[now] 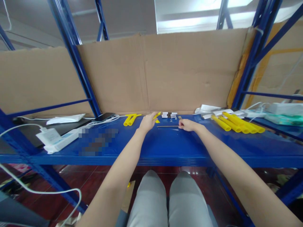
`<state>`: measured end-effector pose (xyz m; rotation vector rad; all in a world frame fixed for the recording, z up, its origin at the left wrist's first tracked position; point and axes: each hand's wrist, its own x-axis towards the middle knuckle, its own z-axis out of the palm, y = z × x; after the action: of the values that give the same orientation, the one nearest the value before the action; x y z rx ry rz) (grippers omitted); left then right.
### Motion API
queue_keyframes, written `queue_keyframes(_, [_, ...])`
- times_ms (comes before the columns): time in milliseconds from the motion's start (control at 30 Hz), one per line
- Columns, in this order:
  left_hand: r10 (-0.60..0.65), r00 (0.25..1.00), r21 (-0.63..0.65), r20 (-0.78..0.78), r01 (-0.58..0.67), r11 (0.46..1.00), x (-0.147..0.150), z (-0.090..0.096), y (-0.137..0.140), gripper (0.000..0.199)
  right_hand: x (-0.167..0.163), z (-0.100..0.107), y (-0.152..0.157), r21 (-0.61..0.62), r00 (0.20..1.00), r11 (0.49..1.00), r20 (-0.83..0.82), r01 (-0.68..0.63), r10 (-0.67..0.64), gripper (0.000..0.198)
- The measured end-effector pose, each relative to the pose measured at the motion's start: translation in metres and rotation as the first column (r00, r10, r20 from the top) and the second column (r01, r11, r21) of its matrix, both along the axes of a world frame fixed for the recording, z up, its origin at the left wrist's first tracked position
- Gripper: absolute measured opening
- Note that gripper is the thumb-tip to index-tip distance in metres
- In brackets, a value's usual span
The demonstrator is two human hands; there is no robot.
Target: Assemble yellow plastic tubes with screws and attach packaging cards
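My left hand point(147, 123) is closed on a narrow yellow piece point(157, 115), whose end sticks out past the fingers. Just beneath it, a small yellow scrap point(157, 121) shows on the blue shelf top point(170, 143). My right hand point(187, 125) pinches one end of a thin brown stick point(167, 126), which points left toward my other hand. A small flat greyish piece point(180, 117) shows beside the right fingertips; whether they touch it I cannot tell. Between and beyond both hands lies a small stack of white and black pieces point(169, 115).
Several yellow tubes point(236, 123) lie on the right by white papers point(213, 111). Yellow T-shaped pieces point(131, 119) lie left of my left hand. A white power strip point(62, 141) with cables sits farther left. Cardboard point(165, 72) walls the back; blue posts point(81, 72) rise there.
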<state>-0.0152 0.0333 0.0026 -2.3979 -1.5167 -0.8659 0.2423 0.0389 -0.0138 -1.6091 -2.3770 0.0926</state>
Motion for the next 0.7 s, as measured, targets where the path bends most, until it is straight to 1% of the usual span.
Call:
queue_keyframes(133, [0.16, 0.986, -0.14, -0.038, -0.163, 0.977, -0.01, 0.0, 0.003, 0.041, 0.012, 0.005, -0.001, 0.02, 0.992, 0.999, -0.125, -0.027, 0.03, 0.01])
queue_keyframes(233, [0.207, 0.978, -0.186, -0.019, -0.207, 0.961, -0.013, 0.001, 0.006, 0.038, 0.015, 0.008, -0.002, 0.036, 0.975, 0.997, -0.211, -0.069, 0.075, 0.009])
queue_keyframes(333, [0.203, 0.979, -0.226, 0.022, -0.193, 0.955, -0.014, 0.001, 0.009, 0.035, 0.011, 0.01, -0.003, 0.075, 0.954, 0.988, -0.257, -0.137, 0.152, 0.01])
queue_keyframes(400, [0.187, 0.981, -0.253, 0.046, -0.169, 0.953, -0.013, 0.0, 0.011, 0.034, 0.007, 0.011, -0.004, 0.092, 0.946, 0.982, -0.269, -0.162, 0.181, 0.01])
queue_keyframes(700, [0.116, 0.978, -0.324, 0.172, -0.055, 0.945, -0.011, -0.003, 0.013, 0.032, 0.006, 0.008, 0.001, 0.124, 0.935, 0.977, -0.289, -0.175, 0.204, 0.01])
